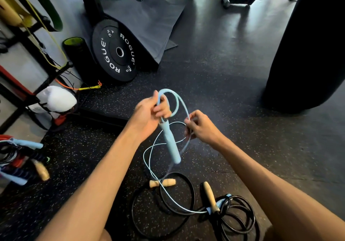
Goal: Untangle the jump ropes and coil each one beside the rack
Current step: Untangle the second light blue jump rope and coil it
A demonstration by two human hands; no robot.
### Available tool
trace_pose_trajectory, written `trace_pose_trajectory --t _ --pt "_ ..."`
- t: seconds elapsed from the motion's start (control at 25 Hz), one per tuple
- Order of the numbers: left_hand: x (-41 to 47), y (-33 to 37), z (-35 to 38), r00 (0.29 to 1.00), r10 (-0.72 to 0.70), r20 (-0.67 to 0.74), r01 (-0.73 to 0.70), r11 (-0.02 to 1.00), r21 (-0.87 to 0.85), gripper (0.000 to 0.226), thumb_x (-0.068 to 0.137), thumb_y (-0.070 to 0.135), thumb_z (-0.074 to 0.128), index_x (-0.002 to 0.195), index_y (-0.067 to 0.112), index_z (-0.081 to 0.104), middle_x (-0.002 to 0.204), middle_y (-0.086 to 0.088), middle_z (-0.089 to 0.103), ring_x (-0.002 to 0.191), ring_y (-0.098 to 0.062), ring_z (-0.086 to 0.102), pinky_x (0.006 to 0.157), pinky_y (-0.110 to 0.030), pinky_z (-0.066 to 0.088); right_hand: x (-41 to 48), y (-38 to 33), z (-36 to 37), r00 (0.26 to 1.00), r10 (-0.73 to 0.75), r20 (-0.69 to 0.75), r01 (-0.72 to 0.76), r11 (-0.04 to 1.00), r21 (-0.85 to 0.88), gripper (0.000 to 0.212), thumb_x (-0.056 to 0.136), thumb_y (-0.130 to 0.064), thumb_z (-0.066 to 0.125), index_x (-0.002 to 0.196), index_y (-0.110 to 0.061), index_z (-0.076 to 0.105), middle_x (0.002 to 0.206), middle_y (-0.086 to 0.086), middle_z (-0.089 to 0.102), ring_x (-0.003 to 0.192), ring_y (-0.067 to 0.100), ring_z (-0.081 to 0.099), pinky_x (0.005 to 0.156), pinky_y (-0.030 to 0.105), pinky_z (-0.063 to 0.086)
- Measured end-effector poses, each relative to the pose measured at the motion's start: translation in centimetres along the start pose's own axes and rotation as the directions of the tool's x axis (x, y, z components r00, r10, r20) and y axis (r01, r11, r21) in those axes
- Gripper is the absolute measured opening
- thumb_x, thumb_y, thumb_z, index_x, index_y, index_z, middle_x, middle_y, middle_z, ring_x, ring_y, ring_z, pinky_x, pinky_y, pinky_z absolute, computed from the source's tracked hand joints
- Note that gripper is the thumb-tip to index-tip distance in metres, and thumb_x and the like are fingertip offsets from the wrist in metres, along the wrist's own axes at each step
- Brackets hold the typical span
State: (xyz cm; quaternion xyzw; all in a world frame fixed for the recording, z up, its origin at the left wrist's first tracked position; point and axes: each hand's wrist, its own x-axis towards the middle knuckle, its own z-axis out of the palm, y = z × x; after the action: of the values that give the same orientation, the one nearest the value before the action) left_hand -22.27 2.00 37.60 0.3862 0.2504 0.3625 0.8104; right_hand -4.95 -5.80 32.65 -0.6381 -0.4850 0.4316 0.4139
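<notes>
Your left hand [146, 113] is closed on a few gathered loops of the light blue rope [177, 99], just above where the cord enters the blue handle [170, 141], which hangs free below the fist. Your right hand [202, 127] pinches one strand of the same cord at fingertip level, close beside the left. The rest of the blue cord trails to the floor [224, 91] and lies across the black rope [194, 196], which sits there in loose rings with its two wooden handles [210, 196]. The blue far end disappears by those handles; I can't tell whether it's caught under them. The rack [61, 70] and a pile of other ropes [16, 158] are off to your left, well apart. Handling, as a judgement: the blue cord looks thin, light and smooth, springy enough to hold a curve, so loops will likely pop open if your grip slackens. Keep the bundle pinched at the handle neck and feed strand by strand with the right. The hanging handle is the only real weight; it may swing and twist the coil. The black rope looks thicker and stiffer, probably heavier. Lift the blue off it, don't drag, or the blue may snag on the wooden handles.
</notes>
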Motion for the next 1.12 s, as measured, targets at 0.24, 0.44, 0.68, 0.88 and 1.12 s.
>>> trace_pose_trajectory --t 0.24,0.44,0.68,0.88,1.12 --pt "1.3 0.7 -0.5 0.873 0.165 -0.458 -0.256 0.956 -0.144 0.037 0.108 0.023 0.034 0.083 0.006 0.054 0.057 -0.001 0.051 0.049 -0.014 0.050 0.059 -0.026 0.047 -1.6 -1.3 -0.4 0.947 0.147 0.286 -0.143 0.989 -0.034 0.013 0.102 -0.011 0.054 0.096 -0.004 0.044 0.075 0.021 0.071 0.060 0.028 0.069 0.054 0.033 0.055" --pt "1.6 0.7 -0.8 0.815 0.324 -0.481 -0.245 0.944 0.221 0.036 0.108 0.018 0.032 0.084 0.005 0.056 0.058 -0.004 0.069 0.051 -0.020 0.067 0.061 -0.031 0.056 -0.3 -2.4 0.9 0.958 -0.149 0.246 0.237 0.894 -0.381 0.017 0.098 -0.013 0.060 0.081 -0.015 0.062 0.060 -0.005 0.062 0.046 0.000 0.050 0.051 0.013 0.038" --pt "0.9 0.0 -0.6 0.907 0.395 -0.143 -0.163 0.645 0.746 0.037 0.106 0.019 0.041 0.091 -0.008 0.060 0.066 -0.012 0.071 0.057 -0.023 0.070 0.060 -0.031 0.057 -0.4 -4.9 1.4 0.921 -0.318 0.226 0.387 0.821 -0.420 0.033 0.101 -0.012 0.052 0.070 -0.021 0.057 0.058 -0.014 0.051 0.052 0.000 0.048 0.053 0.014 0.035" --pt "-0.3 -0.2 0.0 0.999 -0.001 -0.037 0.030 0.624 0.781 0.042 0.107 0.022 0.038 0.076 0.004 0.059 0.046 -0.004 0.052 0.035 -0.016 0.044 0.038 -0.022 0.035 0.0 -5.8 1.4 0.885 -0.465 -0.001 0.429 0.819 -0.381 0.026 0.103 -0.013 0.051 0.080 -0.007 0.062 0.064 -0.013 0.058 0.057 0.001 0.053 0.060 0.016 0.036" --pt "-0.8 0.6 0.2 0.946 -0.309 0.097 0.206 0.803 0.559 0.048 0.104 0.029 0.033 0.063 0.012 0.050 0.043 0.004 0.021 0.041 -0.012 0.013 0.048 -0.031 0.014 1.5 -5.4 0.8 0.922 -0.345 -0.177 0.320 0.935 -0.152 0.037 0.104 -0.035 0.048 0.078 -0.010 0.055 0.065 -0.010 0.052 0.057 0.001 0.042 0.058 0.022 0.036"
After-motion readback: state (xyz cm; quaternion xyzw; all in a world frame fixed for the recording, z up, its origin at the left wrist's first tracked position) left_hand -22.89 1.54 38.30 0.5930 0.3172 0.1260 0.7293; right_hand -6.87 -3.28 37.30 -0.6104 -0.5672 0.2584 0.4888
